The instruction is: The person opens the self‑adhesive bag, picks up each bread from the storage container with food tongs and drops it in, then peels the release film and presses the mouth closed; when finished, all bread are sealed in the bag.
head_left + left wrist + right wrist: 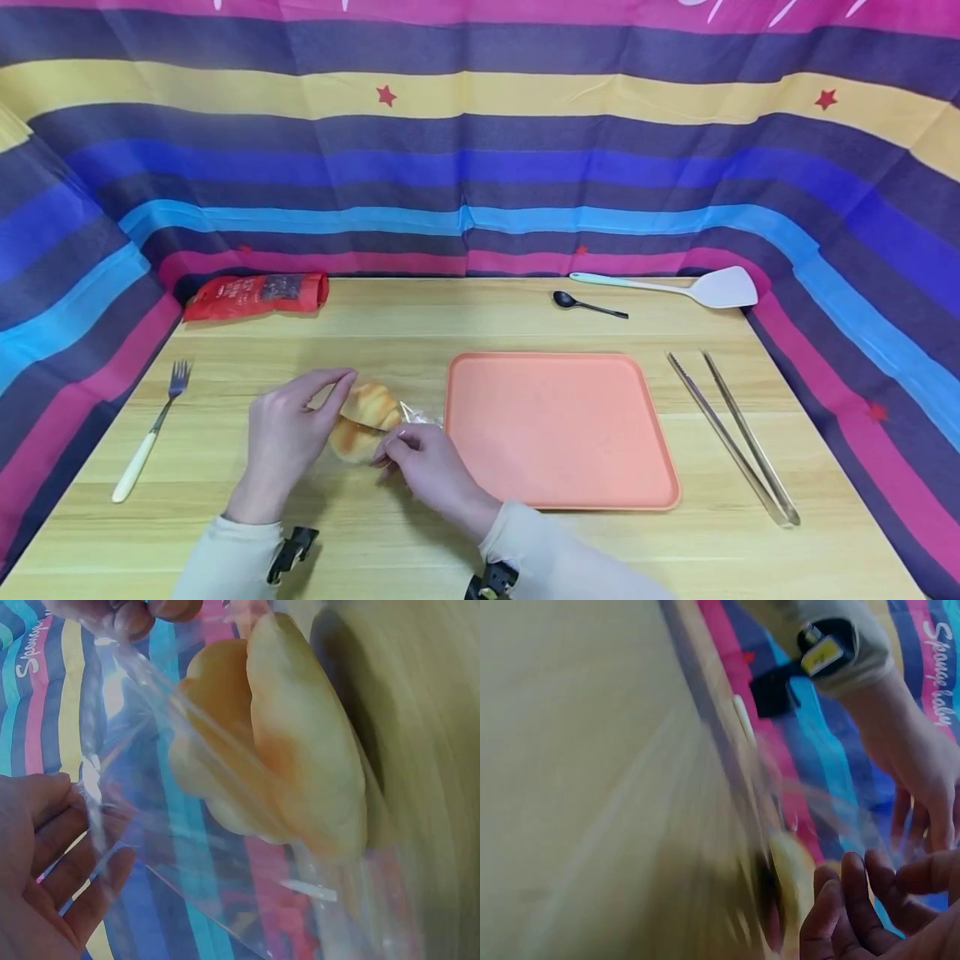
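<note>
A golden bread roll (371, 406) shows as two lobes near the tray's left side; I cannot tell whether it is one split piece or two. Clear plastic film of a bag (225, 877) covers it in the left wrist view. My left hand (288, 425) is left of the bread and pinches the edge of the clear bag between thumb and fingertips. On the near right side, my right hand (431, 467) pinches another part of the bag's edge. Its fingers (851, 900) bunch together in the right wrist view, close to the left hand.
A pink tray (558, 429) lies right of the hands, with metal tongs (738, 442) beyond it. At the back are a red packet (258, 296), a black spoon (588, 305) and a white spatula (720, 288). A fork (153, 429) lies far left. Striped cloth surrounds the table.
</note>
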`<state>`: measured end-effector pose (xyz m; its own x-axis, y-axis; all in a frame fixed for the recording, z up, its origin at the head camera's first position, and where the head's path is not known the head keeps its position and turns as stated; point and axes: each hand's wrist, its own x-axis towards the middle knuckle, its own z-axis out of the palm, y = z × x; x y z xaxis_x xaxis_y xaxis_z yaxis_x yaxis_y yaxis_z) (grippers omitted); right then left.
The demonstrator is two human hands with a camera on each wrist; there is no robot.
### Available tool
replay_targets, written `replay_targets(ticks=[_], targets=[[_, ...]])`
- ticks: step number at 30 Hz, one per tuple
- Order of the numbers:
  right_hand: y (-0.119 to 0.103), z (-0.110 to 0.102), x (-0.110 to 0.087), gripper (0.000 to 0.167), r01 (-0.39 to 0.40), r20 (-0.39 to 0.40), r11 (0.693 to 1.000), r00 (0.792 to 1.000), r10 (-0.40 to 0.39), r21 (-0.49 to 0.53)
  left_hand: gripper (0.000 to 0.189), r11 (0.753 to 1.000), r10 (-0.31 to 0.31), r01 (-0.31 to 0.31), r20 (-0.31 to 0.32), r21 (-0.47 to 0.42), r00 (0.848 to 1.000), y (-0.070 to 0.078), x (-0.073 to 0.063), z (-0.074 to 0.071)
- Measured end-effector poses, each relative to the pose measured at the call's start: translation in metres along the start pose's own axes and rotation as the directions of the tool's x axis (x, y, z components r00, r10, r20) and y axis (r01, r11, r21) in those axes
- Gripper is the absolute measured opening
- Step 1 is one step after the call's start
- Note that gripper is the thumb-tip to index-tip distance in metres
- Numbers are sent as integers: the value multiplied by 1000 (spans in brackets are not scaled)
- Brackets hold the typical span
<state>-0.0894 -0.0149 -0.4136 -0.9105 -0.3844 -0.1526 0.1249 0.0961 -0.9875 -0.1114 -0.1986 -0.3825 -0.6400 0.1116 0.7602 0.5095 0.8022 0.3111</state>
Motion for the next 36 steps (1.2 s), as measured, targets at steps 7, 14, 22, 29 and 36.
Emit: replay_targets(ticks=[7,14,22,29,36], targets=[[-7,-22,0,20,98,-7,982,995,-100,-164,9,1000,-23,22,-58,-4,998,4,3,-1],[-16,-44,4,20,276,-29,911,954,-299,-306,10,999,-31,24,-147,-45,989,12,7,-1],[-25,-73,10,18,375,-60,796,889,-455,-475,8,994,0,-18,-174,-105,985,23,12,5],[-36,-88,6,15,479,-90,718,798,-596,-506,8,991,-4,-23,-198,-135,980,35,15,11],[-44,-95,-3,13,587,-136,653,685,-716,-479,7,970,-6,-39,-184,-240,983,46,17,18]])
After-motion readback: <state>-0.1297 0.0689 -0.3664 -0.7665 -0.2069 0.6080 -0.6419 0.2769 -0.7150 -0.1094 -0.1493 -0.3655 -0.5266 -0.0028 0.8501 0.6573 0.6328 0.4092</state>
